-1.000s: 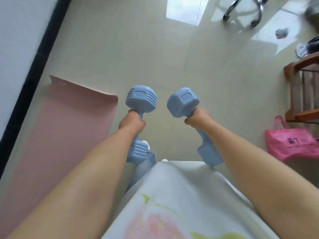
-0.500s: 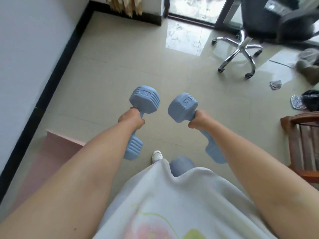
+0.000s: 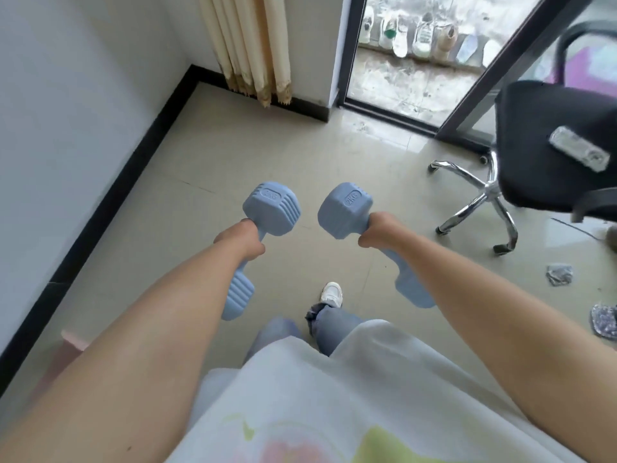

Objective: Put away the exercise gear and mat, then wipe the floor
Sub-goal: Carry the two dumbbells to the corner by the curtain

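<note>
My left hand [image 3: 241, 240] grips the handle of a light blue 2 kg dumbbell [image 3: 272, 208], held upright above the floor. My right hand [image 3: 380, 232] grips a second, matching blue dumbbell [image 3: 344, 210], tilted, its lower end beside my forearm. Both hands are at the same height in front of my body, a short gap between the dumbbell heads. Only a corner of the pink exercise mat [image 3: 71, 342] shows at the lower left, behind my left arm.
A black office chair [image 3: 547, 145] on a chrome star base stands to the right. A white wall with black skirting [image 3: 110, 195] runs along the left. Cream curtains [image 3: 253, 48] and a glass door are ahead. Crumpled litter [image 3: 559, 274] lies on the right floor.
The view has lifted and moved forward: the mat has slid almost out of sight, the pink bag is gone, and the chair, curtain and door have come in. Both hands still hold the dumbbells.
</note>
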A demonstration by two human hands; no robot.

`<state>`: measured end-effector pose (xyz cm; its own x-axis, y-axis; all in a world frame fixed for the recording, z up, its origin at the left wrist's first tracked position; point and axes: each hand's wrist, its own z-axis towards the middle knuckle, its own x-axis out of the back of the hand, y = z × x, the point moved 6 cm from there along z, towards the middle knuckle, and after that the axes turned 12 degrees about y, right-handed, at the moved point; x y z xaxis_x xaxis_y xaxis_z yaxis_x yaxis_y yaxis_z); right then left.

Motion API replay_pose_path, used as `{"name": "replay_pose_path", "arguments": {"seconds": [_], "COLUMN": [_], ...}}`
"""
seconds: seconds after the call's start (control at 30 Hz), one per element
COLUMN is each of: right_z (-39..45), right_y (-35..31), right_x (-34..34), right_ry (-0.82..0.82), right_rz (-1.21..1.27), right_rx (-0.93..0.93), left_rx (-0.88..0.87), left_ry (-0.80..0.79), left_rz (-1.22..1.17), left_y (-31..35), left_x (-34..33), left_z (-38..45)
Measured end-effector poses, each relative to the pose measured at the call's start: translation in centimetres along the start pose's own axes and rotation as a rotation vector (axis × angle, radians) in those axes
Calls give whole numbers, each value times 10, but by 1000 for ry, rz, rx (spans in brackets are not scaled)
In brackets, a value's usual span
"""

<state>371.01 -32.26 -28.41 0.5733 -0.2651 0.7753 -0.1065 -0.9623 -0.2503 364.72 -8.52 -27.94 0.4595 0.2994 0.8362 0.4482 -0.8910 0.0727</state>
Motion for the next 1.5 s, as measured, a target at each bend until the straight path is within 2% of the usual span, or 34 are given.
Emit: {"name": "replay_pose_path", "arguments": {"seconds": [0.17,0.37,0.6,0.83,1.0,1.2,1.5], "right_z": [98,204,319,412,480,562,689], "right_y": [-35,-92,-153,-175,-174,-172,-156], "right_x": [58,95,116,123,117,86,-27], "right_ry": [-25,-53,-66,-147,-224,-270,-216], "right_rz": [-25,-53,-8,-95,-126,-138,-117], "right_rx": [15,1,-90,-105,-112,-104,-175], "left_rx": [26,22,6,-8,-48,-121,-308], "left_ry": [1,-29,-116,-135,-192,-261,-280], "left_rz": [-11,22,35,126,244,330,469], "left_y": [21,21,10,30,50,68,84], "left_x": [60,118,177,209,201,156,37], "left_z": [82,193,330,441,504,594,741]}}
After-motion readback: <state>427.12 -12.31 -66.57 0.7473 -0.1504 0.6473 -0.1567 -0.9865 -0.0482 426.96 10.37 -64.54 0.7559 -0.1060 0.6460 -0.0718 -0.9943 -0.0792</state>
